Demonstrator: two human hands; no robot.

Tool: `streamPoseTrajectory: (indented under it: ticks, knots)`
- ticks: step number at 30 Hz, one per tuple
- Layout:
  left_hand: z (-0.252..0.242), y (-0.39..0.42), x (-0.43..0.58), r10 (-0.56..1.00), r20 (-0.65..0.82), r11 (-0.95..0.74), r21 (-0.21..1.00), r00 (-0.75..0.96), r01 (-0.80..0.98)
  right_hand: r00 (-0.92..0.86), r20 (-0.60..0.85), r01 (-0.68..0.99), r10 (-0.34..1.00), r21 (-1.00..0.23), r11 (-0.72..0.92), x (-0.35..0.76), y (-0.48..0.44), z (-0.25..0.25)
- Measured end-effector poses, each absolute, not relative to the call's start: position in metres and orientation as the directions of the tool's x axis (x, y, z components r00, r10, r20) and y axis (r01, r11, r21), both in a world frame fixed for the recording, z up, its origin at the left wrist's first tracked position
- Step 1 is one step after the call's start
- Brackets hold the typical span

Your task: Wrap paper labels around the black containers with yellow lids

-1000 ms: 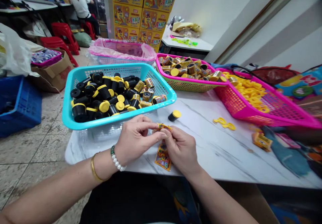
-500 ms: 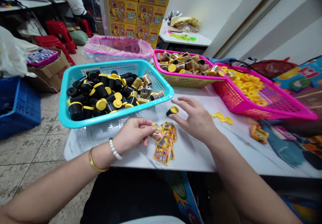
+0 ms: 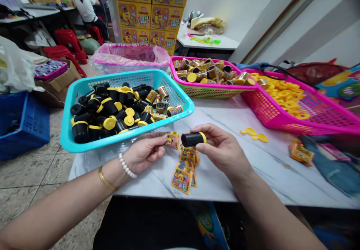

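Seemingly at a pairing step, the left hand pinches a flat yellow printed piece, the right hand a yellow-capped black plastic cylinder; joining calls for alignment.

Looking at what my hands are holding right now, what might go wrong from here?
Your right hand holds the black canister sideways near its yellow lid, so it could slip. Your left hand pinches a printed piece at one edge, which might crease. The loose printed pieces lie near the front edge of the table and could slide off.
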State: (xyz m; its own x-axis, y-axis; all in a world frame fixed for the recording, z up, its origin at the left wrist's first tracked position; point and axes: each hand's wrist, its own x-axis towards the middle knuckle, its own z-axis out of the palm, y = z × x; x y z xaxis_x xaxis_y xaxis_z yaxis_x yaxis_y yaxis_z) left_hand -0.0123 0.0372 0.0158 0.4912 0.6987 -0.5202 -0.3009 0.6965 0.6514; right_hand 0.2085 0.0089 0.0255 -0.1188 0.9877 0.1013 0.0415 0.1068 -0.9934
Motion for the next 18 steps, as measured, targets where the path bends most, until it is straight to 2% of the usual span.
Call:
streamPoseTrajectory:
  ticks: [7, 11, 15, 18]
  knots:
    - [0.019, 0.037, -0.010, 0.695, -0.529, 0.706, 0.632, 0.487, -0.322, -0.128, 0.110, 0.091, 0.986, -0.988, 0.122, 0.197, 0.007, 0.024]
    - [0.022, 0.037, -0.010, 0.720, -0.549, 0.692, 0.615, 0.424, -0.378, -0.083, 0.122, 0.228, 0.989, -0.964, 0.138, 0.196, 0.004, 0.025]
    - [0.020, 0.037, -0.010, 0.745, -0.509, 0.663, 0.637, 0.431, -0.392, -0.110, 0.265, 0.440, 0.958, -0.851, 0.286, 0.195, 0.000, 0.021]
    - [0.017, 0.036, -0.010, 0.738, -0.479, 0.657, 0.671, 0.476, -0.344, -0.122, 0.355, 0.475, 0.927, -0.799, 0.368, 0.193, -0.003, 0.016]
